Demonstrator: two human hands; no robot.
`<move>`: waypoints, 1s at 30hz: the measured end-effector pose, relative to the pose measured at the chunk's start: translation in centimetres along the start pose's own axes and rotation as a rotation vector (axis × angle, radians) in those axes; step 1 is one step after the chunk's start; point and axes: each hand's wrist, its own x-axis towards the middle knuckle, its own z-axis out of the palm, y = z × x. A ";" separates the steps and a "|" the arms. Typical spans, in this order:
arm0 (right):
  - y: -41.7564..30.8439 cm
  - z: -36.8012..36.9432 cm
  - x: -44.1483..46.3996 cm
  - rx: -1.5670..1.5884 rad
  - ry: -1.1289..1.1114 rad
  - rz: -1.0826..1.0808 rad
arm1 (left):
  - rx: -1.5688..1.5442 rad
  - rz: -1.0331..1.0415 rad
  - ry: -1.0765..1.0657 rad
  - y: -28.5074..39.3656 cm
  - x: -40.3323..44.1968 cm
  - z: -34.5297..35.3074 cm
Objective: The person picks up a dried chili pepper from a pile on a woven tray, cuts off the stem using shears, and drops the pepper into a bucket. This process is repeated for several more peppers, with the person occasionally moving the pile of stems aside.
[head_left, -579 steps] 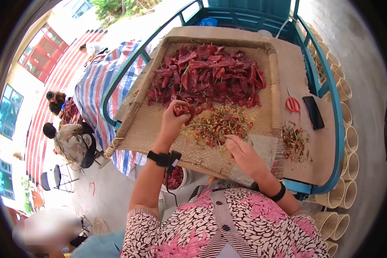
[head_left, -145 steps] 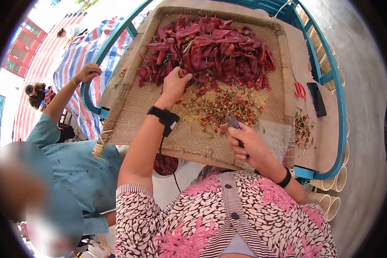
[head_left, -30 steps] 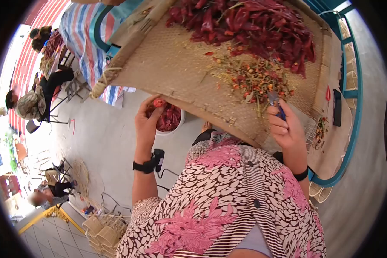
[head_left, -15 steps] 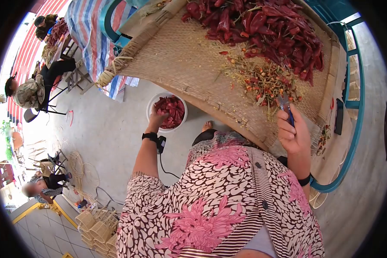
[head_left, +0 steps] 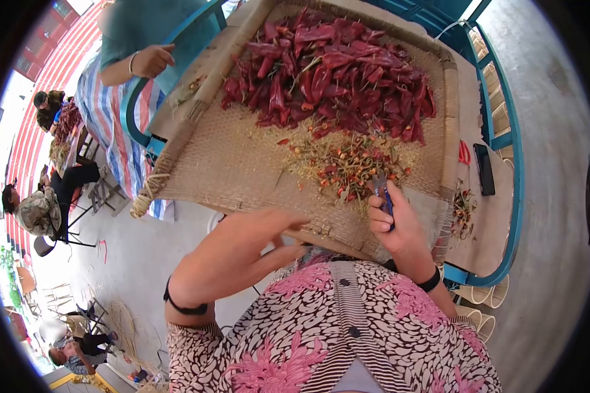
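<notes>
My left hand (head_left: 242, 252) is raised close to the camera, near the front edge of the woven tray (head_left: 223, 157). Its fingers are apart, with nothing between them. In my right hand (head_left: 400, 226) is a pair of blue-handled snips (head_left: 388, 202), jaws pointing away over the tray. Just beyond those jaws lies a heap of cut stems and pepper tops (head_left: 354, 164). Farther back on the tray rests a large pile of dried red peppers (head_left: 334, 78). My left hand and forearm mostly hide a white bucket (head_left: 212, 221), leaving only some rim showing.
A teal metal frame (head_left: 516, 196) surrounds the tray. Red-handled scissors (head_left: 464, 152) and a black phone (head_left: 484, 169) lie to the right. Across the tray, at the left, stands a person in teal (head_left: 149, 62). Other people sit farther left, near striped sheeting (head_left: 101, 114).
My left hand has come up out of the bucket of red peppers and opened over the tray's near edge. My right hand still holds the snips. The view has shifted, bringing a person in teal into sight.
</notes>
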 end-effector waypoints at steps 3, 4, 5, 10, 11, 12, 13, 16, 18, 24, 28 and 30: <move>-0.2 0.1 0.2 0.012 0.005 0.001 | 0.359 0.108 0.040 0.3 5.3 -0.2; -0.2 0.2 0.2 0.000 0.011 0.004 | 0.441 0.070 -0.002 -0.3 7.5 -0.4; -0.3 0.2 0.2 -0.013 0.017 0.006 | 0.524 0.031 -0.043 -1.1 10.0 -0.5; -0.2 0.6 0.0 -0.009 -0.013 0.061 | 0.766 -0.144 -0.011 -5.4 19.2 1.3; -0.3 0.6 0.0 -0.005 -0.026 0.062 | 0.771 -0.101 0.070 -7.0 20.5 2.0; -0.2 0.4 0.0 0.001 -0.036 0.066 | 0.773 -0.058 0.149 -8.3 21.5 2.6; -0.2 0.3 0.0 0.006 -0.046 0.070 | 0.797 -0.042 0.185 -9.0 22.4 2.9; -0.3 0.7 -0.5 0.000 -0.055 0.048 | 0.826 -0.002 0.286 -11.1 24.2 3.7; -0.2 0.8 -0.8 -0.014 -0.049 0.040 | 0.790 0.015 0.343 -12.1 24.5 4.0; -0.2 0.4 -0.9 -0.021 -0.083 0.043 | 0.596 -0.050 0.287 -10.2 21.8 3.7; -0.1 1.5 -1.3 -0.174 -0.082 -0.022 | -0.422 -0.301 0.093 -8.9 18.8 2.1; 0.3 2.2 -1.6 -0.289 -0.075 -0.070 | -0.648 -0.304 0.046 -9.2 17.1 2.0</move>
